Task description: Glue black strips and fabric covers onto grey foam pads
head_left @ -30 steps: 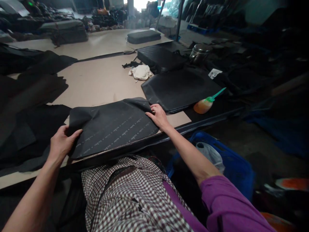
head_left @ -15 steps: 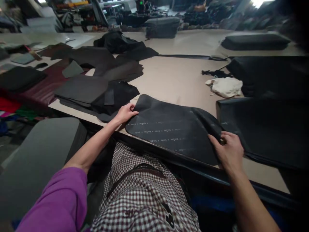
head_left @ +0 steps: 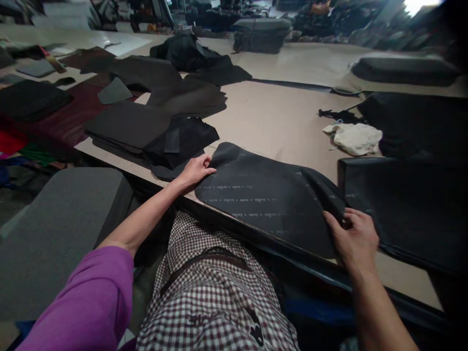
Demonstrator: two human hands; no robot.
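A black cut panel (head_left: 263, 195) with rows of small white print lies at the table's front edge, its rounded corner toward the left. My left hand (head_left: 197, 170) pinches the panel's left edge between thumb and fingers. At the other end, my right hand (head_left: 356, 236) is closed on the right edge, where the material rises in a soft fold. Just left of the panel, a pile of dark cut pieces (head_left: 127, 124) reaches close to my left hand. Right of my right hand lies a folded stack of black material (head_left: 402, 209).
A crumpled off-white cloth (head_left: 356, 138) sits beyond the right stack. Farther back are a black heap (head_left: 179, 53), a dark stack (head_left: 261, 36) and another dark pile (head_left: 405, 71). A tall stack of grey panels (head_left: 66, 234) stands left, below the beige tabletop (head_left: 270, 112).
The view has shifted slightly, so most things on the table appear a little farther right. Both hands keep their hold on the panel's two edges, and its fold looks much the same.
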